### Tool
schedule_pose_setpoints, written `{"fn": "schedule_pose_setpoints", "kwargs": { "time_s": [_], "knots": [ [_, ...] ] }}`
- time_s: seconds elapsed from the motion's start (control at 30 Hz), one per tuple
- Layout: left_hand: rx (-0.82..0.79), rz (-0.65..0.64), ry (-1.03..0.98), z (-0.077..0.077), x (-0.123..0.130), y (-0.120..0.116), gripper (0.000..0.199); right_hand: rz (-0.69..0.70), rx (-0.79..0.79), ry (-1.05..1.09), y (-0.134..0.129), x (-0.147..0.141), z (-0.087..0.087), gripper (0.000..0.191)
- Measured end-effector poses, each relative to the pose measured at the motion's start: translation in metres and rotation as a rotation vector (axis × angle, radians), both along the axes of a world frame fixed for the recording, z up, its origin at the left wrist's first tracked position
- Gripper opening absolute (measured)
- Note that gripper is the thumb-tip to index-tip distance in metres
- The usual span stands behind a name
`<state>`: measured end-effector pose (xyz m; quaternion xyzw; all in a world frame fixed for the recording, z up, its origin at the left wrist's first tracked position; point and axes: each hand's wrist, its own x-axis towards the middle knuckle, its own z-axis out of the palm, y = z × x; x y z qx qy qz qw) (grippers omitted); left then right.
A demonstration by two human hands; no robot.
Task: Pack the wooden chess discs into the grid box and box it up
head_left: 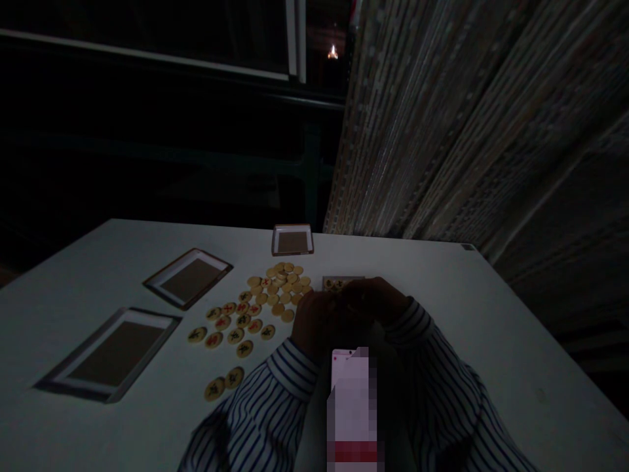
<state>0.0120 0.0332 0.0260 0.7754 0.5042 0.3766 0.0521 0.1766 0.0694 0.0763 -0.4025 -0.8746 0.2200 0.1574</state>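
Observation:
My left hand [317, 322] and my right hand [377, 300] are close together over the table, both in deep shadow. Their fingers look curled inward; what they hold, if anything, is too dark to make out. Just beyond them a small open box [363, 279] holds a few round Chinese chess pieces [339, 284], partly covered by my right hand. To the left of my left hand spreads a pile of pale chess pieces [272, 288], mostly plain side up. Nearer pieces [236, 335] show red or black characters. Two more pieces [225, 383] lie beside my left sleeve.
Three shallow open trays stand on the white table [491, 367]: one near left [118, 347], one behind it [191, 278], and a small one [293, 240] at the far edge. A lit phone [350, 380] is below my hands. A striped curtain [417, 131] hangs behind.

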Motion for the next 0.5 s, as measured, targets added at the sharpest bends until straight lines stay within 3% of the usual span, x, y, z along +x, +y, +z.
{"fn": "schedule_pose_setpoints", "kwargs": {
  "time_s": [0.27,0.5],
  "knots": [
    [-0.185,0.052,-0.308,0.0006,-0.002,-0.007,0.02,-0.02,0.015,-0.04,-0.0007,0.0001,0.0044,0.014],
    [-0.407,0.069,-0.515,0.0034,0.0007,-0.0081,0.024,0.015,0.033,0.083,0.0002,-0.0022,-0.0017,0.012]
  ]
}}
